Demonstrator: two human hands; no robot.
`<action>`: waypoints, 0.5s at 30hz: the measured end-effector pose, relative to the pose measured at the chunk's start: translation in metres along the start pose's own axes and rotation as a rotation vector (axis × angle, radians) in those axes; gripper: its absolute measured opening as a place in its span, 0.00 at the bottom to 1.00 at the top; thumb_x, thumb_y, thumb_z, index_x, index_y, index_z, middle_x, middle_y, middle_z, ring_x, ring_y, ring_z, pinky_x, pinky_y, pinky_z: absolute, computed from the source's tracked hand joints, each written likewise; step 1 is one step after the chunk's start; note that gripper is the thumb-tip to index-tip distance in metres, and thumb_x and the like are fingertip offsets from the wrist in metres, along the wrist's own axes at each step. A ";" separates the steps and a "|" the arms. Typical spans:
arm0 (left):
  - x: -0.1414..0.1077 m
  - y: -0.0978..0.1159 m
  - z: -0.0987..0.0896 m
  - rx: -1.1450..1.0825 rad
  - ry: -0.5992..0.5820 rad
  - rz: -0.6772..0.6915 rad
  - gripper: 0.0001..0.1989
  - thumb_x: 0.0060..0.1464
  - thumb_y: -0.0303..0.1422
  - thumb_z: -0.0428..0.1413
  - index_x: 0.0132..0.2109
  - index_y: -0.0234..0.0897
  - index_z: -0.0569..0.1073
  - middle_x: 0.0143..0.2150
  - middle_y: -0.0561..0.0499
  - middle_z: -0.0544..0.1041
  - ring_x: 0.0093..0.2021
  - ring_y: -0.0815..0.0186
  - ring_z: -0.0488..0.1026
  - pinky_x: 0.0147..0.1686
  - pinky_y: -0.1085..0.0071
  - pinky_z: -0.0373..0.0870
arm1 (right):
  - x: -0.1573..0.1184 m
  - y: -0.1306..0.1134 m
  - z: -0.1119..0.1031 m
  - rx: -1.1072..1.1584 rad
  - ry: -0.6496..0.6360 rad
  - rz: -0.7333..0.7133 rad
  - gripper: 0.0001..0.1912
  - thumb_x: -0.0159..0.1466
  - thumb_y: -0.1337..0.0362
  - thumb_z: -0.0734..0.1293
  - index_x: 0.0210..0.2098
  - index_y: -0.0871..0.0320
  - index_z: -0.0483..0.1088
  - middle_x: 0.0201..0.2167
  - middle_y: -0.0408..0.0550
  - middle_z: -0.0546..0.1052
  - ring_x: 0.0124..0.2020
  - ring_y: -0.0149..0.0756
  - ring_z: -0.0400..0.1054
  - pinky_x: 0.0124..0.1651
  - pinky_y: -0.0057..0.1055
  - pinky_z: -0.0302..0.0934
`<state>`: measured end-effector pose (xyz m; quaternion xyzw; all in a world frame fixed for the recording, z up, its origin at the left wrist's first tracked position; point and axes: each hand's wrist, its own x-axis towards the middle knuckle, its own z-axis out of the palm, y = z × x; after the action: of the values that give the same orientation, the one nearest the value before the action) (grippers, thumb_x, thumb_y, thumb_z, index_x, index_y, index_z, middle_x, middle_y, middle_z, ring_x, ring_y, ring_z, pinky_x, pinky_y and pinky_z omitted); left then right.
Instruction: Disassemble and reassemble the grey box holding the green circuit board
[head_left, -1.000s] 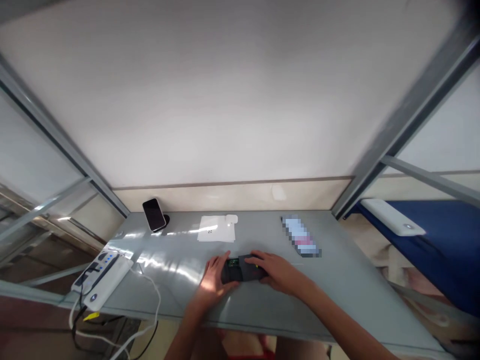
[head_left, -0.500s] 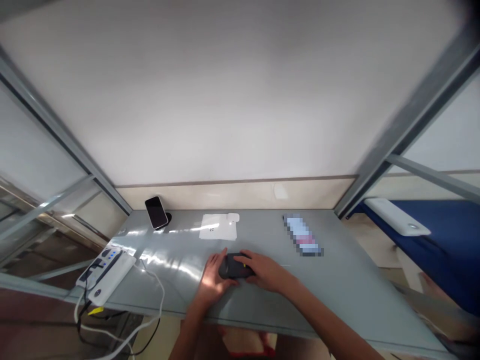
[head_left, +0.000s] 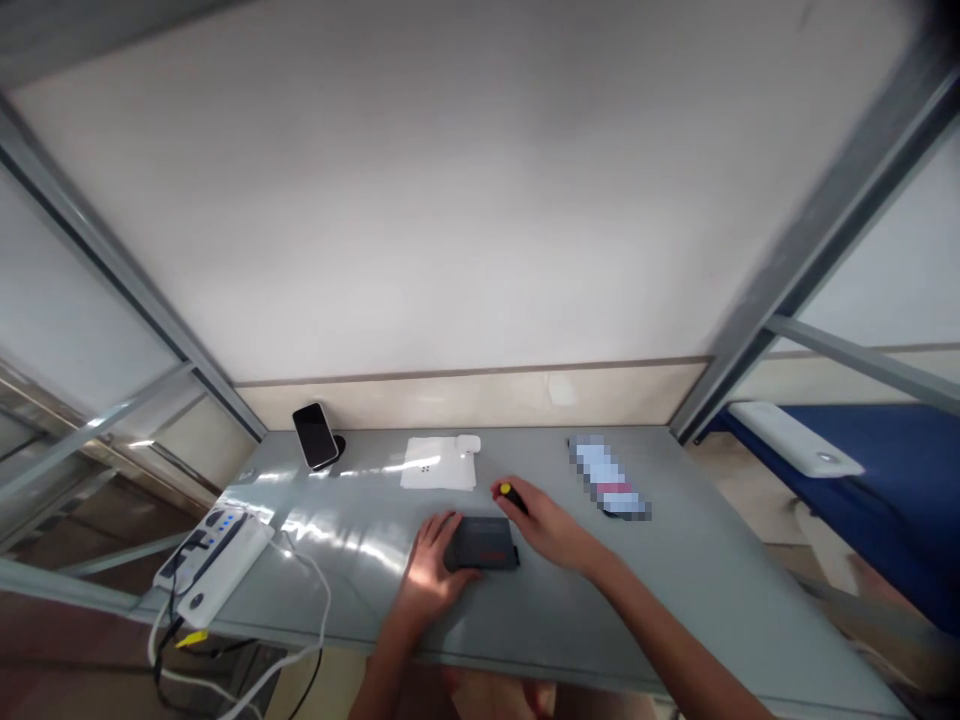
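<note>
A flat dark grey case (head_left: 484, 545) with faint reddish marking lies on the grey desk (head_left: 615, 600). My left hand (head_left: 435, 560) grips its left end, thumb at the near side and fingers at the far side. Just beyond the case's right end, my right hand (head_left: 544, 520) is closed around a short black handle with a yellow round end (head_left: 506, 490). The rest of that handle is hidden by my fingers. Behind the case lie white sheets (head_left: 439, 465) with a small white piece (head_left: 469, 444) on their corner.
A phone-like device (head_left: 315, 436) leans on a stand at the back left. A power strip (head_left: 202, 540) and a white box (head_left: 225, 575) with cables sit at the left edge. A pixelated phone (head_left: 607, 475) lies to the right. Metal posts (head_left: 780, 260) frame the desk.
My right hand has lifted off the case and moved slightly right and away, holding the black handle with the yellow end. The case now shows more fully; my left hand stays on it.
</note>
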<state>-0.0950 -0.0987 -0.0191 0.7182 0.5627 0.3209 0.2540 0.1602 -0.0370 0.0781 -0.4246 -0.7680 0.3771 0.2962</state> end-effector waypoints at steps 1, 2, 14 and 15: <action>0.000 0.000 0.000 0.002 0.000 0.000 0.37 0.53 0.41 0.69 0.69 0.45 0.71 0.69 0.44 0.73 0.70 0.46 0.66 0.72 0.43 0.60 | 0.004 -0.003 -0.007 0.013 0.027 -0.006 0.16 0.75 0.54 0.60 0.53 0.53 0.75 0.49 0.53 0.79 0.49 0.44 0.74 0.55 0.40 0.69; 0.001 0.000 0.000 0.003 0.000 0.000 0.37 0.53 0.41 0.69 0.69 0.45 0.71 0.69 0.44 0.73 0.70 0.46 0.67 0.72 0.43 0.61 | 0.008 -0.006 -0.014 0.035 0.065 -0.021 0.16 0.73 0.53 0.62 0.51 0.52 0.77 0.51 0.53 0.78 0.49 0.44 0.74 0.54 0.39 0.70; 0.003 0.004 -0.001 0.004 0.002 -0.020 0.36 0.53 0.41 0.69 0.68 0.45 0.72 0.66 0.45 0.76 0.68 0.47 0.68 0.71 0.46 0.62 | 0.055 0.009 0.028 0.388 0.505 0.008 0.24 0.59 0.42 0.75 0.43 0.54 0.83 0.45 0.53 0.82 0.46 0.45 0.78 0.51 0.40 0.74; 0.003 0.004 -0.001 0.004 -0.002 -0.021 0.36 0.53 0.42 0.70 0.68 0.45 0.72 0.66 0.44 0.76 0.68 0.47 0.67 0.71 0.45 0.62 | 0.060 0.010 0.038 0.404 0.498 0.012 0.24 0.59 0.42 0.74 0.43 0.54 0.83 0.45 0.53 0.82 0.45 0.45 0.78 0.51 0.40 0.75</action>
<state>-0.0929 -0.0967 -0.0152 0.7130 0.5706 0.3165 0.2567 0.1073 0.0070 0.0571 -0.4412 -0.5788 0.4080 0.5512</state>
